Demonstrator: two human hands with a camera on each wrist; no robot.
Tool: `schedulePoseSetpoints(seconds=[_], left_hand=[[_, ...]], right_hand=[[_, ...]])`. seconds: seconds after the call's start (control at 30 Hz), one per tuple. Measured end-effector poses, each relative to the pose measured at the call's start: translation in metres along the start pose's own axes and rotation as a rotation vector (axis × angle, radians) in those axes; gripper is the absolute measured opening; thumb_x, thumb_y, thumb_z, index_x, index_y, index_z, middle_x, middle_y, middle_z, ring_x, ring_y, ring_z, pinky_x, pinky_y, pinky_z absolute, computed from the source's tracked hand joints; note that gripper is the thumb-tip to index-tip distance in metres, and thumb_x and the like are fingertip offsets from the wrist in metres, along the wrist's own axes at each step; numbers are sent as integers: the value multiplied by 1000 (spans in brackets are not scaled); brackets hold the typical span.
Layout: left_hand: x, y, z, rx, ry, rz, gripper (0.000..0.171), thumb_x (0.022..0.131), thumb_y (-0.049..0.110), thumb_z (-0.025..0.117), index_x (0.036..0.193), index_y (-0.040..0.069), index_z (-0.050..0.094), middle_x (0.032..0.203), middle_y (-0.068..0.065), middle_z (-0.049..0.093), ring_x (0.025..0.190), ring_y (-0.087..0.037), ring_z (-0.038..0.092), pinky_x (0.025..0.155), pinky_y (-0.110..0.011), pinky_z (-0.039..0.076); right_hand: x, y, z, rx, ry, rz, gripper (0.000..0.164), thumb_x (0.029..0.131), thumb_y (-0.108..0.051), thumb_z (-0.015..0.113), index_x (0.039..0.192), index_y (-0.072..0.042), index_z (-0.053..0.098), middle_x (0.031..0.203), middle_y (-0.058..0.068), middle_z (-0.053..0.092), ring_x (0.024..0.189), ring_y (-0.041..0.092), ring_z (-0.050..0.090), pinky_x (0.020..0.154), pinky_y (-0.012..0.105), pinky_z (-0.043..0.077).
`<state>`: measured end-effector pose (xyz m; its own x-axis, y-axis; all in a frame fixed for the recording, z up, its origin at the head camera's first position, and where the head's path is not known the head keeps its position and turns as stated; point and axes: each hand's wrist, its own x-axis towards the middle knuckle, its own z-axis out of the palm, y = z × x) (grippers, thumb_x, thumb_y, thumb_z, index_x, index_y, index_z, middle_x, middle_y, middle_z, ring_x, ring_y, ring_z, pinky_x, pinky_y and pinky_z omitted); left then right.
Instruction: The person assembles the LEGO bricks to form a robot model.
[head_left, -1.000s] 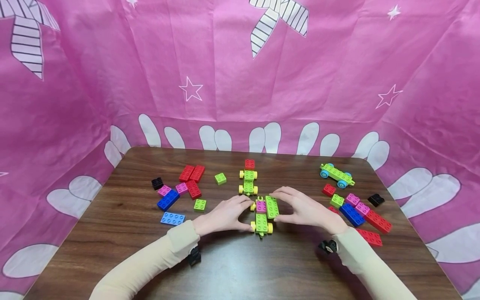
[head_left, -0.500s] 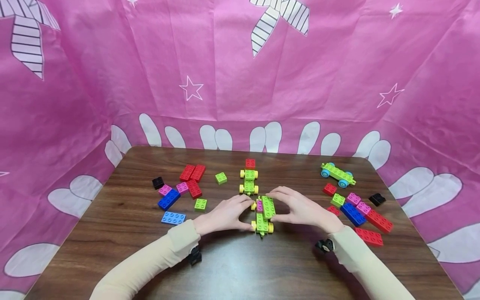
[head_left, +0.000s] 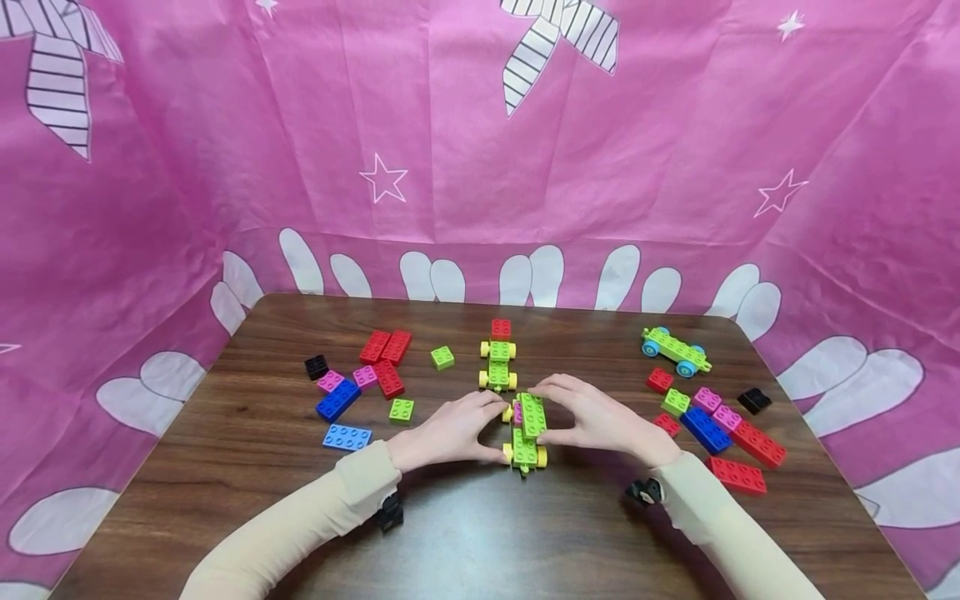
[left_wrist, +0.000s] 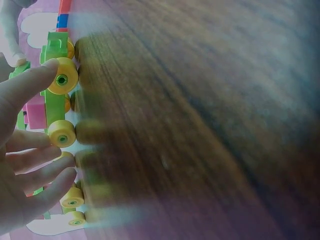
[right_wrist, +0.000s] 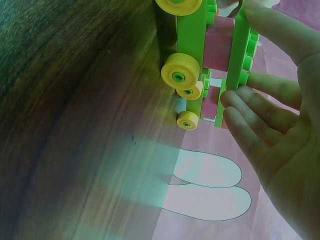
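Note:
My right hand [head_left: 603, 418] pinches a long lime-green building brick [head_left: 533, 414] by its ends, thumb near and fingers far. That brick sits over a pink brick [right_wrist: 219, 45] on a lime toy car base [head_left: 524, 450] with yellow wheels. My left hand [head_left: 453, 429] holds the base from its left side. In the left wrist view its thumb [left_wrist: 35, 80] lies on one yellow wheel, and its fingers reach the other wheel on that side. Directly beyond stands a second yellow-wheeled base [head_left: 498, 371]. The long brick covers most of the pink one in the head view.
On the left of the table lie red bricks [head_left: 388, 377], blue bricks [head_left: 338, 400], pink, lime and black ones. A blue-wheeled lime car base [head_left: 676, 350] stands back right. Below it are several bricks, among them a long red brick [head_left: 737, 475] and a black brick [head_left: 753, 400].
My right hand has moved left with the long lime brick, from beside the pink brick to over it. The left hand stays at the car base.

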<state>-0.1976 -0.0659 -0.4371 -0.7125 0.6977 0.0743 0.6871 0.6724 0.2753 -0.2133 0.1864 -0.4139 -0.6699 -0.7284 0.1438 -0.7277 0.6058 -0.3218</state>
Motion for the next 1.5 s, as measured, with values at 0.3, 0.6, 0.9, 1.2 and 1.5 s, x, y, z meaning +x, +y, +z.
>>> schedulePoseSetpoints(seconds=[0.3, 0.6, 0.9, 1.2, 1.5], left_hand=[[-1, 0, 0, -10, -6, -4, 74, 76, 55, 69, 131, 9, 53, 129, -2, 54, 116, -15, 53, 88, -34, 53], [-1, 0, -1, -14, 4, 1, 73, 76, 54, 70, 130, 9, 53, 129, -2, 54, 114, -15, 53, 87, -34, 53], [-1, 0, 0, 0, 14, 3, 73, 75, 55, 70, 130, 9, 54, 129, -2, 54, 115, -15, 53, 86, -33, 53], [-1, 0, 0, -4, 13, 5, 73, 76, 54, 69, 130, 8, 53, 130, -4, 54, 116, -17, 53, 87, -34, 53], [-1, -1, 1, -3, 7, 3, 73, 76, 55, 69, 130, 9, 54, 129, -2, 54, 115, -15, 53, 86, -33, 53]], right_hand=[[-1, -1, 1, -2, 4, 12, 62, 75, -52, 72, 126, -20, 56, 118, -9, 57, 110, 7, 54, 94, 33, 51], [2, -2, 2, 2, -4, 23, 62, 75, -54, 70, 126, -21, 56, 119, -10, 56, 109, 4, 52, 94, 31, 51], [5, -1, 4, 30, 4, 1, 60, 76, -55, 69, 124, -20, 57, 116, -10, 57, 106, 13, 57, 91, 33, 52], [9, -5, 4, 59, -6, 28, 61, 75, -52, 72, 124, -18, 58, 116, -7, 58, 107, 15, 58, 91, 33, 52], [8, -4, 2, 67, -19, 60, 62, 75, -50, 72, 125, -17, 58, 119, -5, 58, 109, 16, 58, 93, 34, 51]])
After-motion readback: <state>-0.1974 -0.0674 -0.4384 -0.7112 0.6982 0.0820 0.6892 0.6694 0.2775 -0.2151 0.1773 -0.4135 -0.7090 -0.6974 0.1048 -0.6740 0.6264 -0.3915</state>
